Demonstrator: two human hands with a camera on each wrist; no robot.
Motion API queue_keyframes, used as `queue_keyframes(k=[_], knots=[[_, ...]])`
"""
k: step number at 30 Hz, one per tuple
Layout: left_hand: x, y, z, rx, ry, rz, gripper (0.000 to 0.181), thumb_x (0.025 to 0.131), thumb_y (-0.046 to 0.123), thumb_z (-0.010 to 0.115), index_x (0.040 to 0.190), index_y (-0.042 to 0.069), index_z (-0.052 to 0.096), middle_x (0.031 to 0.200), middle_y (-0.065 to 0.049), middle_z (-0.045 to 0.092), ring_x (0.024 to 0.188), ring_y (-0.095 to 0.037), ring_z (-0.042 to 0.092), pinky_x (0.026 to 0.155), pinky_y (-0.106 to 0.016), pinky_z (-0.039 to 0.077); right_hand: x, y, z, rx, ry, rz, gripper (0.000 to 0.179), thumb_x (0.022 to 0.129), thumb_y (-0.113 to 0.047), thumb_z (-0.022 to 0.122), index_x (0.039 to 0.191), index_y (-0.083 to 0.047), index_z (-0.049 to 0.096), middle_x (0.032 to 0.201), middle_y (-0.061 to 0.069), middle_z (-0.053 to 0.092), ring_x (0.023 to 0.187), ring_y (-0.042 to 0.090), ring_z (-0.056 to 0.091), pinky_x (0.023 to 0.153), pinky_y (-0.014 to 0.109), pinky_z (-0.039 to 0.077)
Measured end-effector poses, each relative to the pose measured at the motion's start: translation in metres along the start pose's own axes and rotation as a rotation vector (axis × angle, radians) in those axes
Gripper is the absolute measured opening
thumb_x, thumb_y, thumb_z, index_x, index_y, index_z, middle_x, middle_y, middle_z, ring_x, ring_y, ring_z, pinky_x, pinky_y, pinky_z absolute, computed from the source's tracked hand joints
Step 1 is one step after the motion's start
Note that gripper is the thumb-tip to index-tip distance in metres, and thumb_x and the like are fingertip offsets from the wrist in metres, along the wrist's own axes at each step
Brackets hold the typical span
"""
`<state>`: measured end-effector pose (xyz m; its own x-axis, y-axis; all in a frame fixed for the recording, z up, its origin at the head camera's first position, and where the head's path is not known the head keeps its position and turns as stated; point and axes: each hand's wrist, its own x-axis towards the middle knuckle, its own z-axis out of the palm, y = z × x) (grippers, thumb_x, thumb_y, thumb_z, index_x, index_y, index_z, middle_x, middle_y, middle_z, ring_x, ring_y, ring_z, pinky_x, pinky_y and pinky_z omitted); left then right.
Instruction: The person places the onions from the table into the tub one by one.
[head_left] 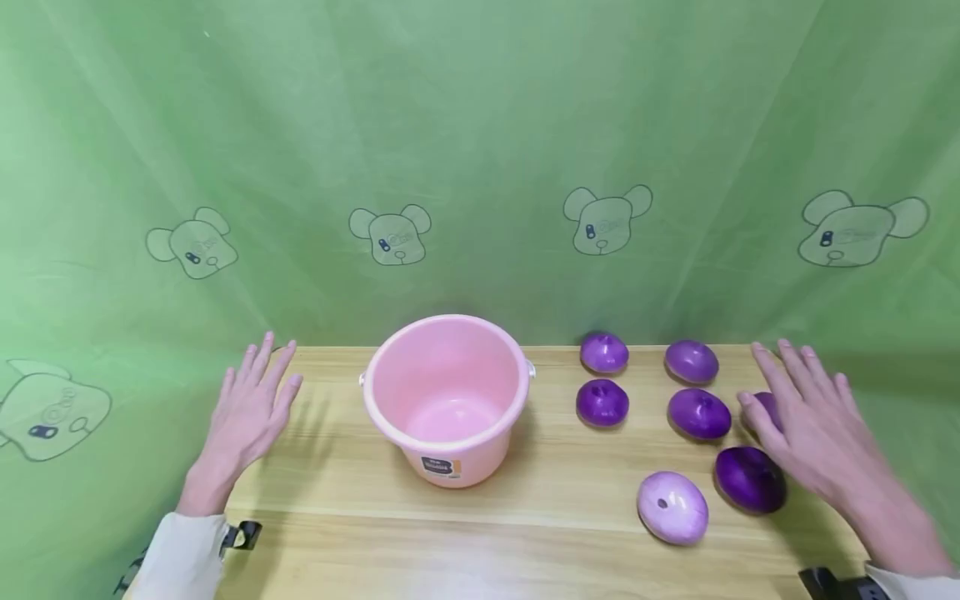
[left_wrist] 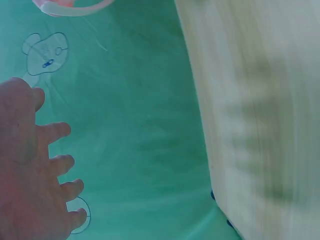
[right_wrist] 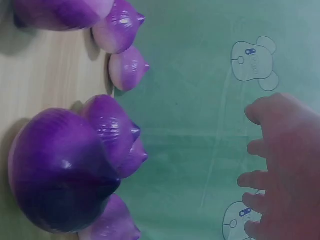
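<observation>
My left hand is held above the left end of the table, fingers straight and spread, with nothing in it. In the left wrist view that hand shows at the left edge. To its right stands a pink bucket, upright, with nothing inside. My right hand hovers over the right side, fingers extended, partly covering one purple onion. A dark purple onion lies just beside it, and a paler onion lies nearer the front. The right wrist view shows the onions below the hand.
Several more purple onions, among them one at the back and one in the middle, lie right of the bucket. A green curtain with mouse-head drawings hangs behind the wooden table.
</observation>
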<state>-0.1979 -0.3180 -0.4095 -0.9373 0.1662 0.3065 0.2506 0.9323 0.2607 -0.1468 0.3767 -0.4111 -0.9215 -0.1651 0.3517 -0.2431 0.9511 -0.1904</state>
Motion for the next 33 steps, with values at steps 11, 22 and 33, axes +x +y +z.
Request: queue_keyframes(k=[11, 22, 33], knots=[[0.0, 0.014, 0.009, -0.137, 0.128, 0.047, 0.053, 0.112, 0.034, 0.031, 0.161, 0.013, 0.032, 0.17, -0.015, 0.007, 0.153, -0.048, 0.009, 0.118, -0.072, 0.004, 0.004, -0.006, -0.009, 0.041, 0.045, -0.023, 0.074, 0.105, -0.029, 0.049, 0.165, -0.013, 0.008, 0.169, 0.016, -0.004, 0.154, 0.041, -0.007, 0.118, 0.055, -0.018], [0.002, 0.036, 0.013, -0.298, 0.204, 0.047, 0.051, 0.112, 0.031, 0.034, 0.16, 0.015, 0.034, 0.17, -0.013, 0.015, 0.151, -0.046, 0.019, 0.116, -0.074, 0.016, 0.005, -0.016, -0.014, 0.112, 0.092, -0.01, 0.072, 0.104, -0.025, 0.051, 0.165, -0.016, 0.013, 0.17, 0.016, 0.0, 0.155, 0.042, -0.004, 0.119, 0.057, -0.016], [0.001, 0.063, 0.013, -0.489, 0.229, 0.064, 0.048, 0.111, 0.023, 0.038, 0.158, 0.018, 0.038, 0.167, -0.011, 0.025, 0.149, -0.043, 0.026, 0.109, -0.079, 0.024, 0.003, -0.024, -0.021, 0.209, 0.13, 0.019, 0.074, 0.103, -0.024, 0.056, 0.165, -0.02, 0.016, 0.17, 0.013, 0.002, 0.156, 0.039, -0.002, 0.121, 0.057, -0.014]])
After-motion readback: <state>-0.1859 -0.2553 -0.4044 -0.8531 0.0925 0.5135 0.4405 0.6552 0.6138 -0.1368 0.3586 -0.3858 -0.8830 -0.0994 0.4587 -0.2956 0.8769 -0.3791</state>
